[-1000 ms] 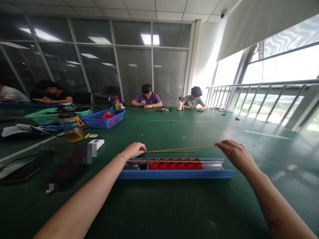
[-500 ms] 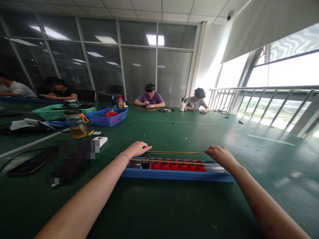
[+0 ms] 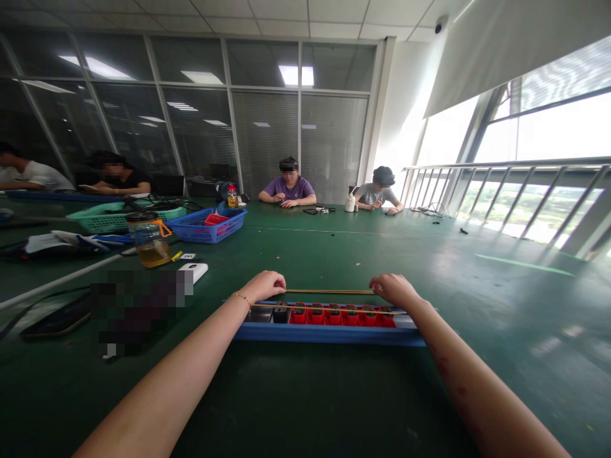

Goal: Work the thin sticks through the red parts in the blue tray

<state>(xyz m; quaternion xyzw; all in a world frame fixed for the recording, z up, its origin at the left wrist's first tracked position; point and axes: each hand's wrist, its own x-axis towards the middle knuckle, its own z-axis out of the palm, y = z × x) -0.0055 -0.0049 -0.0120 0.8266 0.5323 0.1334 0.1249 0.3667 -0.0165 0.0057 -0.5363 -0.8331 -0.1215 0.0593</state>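
Note:
A long blue tray (image 3: 329,334) lies on the green table in front of me. Inside it are several red holders (image 3: 316,314) with dark pieces in them, and a black block (image 3: 280,312) at their left. One thin stick (image 3: 348,311) lies lengthwise over the holders. Beyond the tray's far edge, thin sticks (image 3: 329,291) stretch between my hands. My left hand (image 3: 267,285) is closed on their left end, and my right hand (image 3: 392,289) pinches them farther right. The fingertips are small in view.
At the left are a blue basket (image 3: 207,228), a green basket (image 3: 102,218), a jar of liquid (image 3: 150,242), a white device (image 3: 195,272) and a phone (image 3: 60,316). Several people sit along the far side, one in purple (image 3: 289,189).
My right hand has moved left along the thin sticks, closer to my left hand, and its forearm now covers the tray's right end. My left hand has hardly moved.

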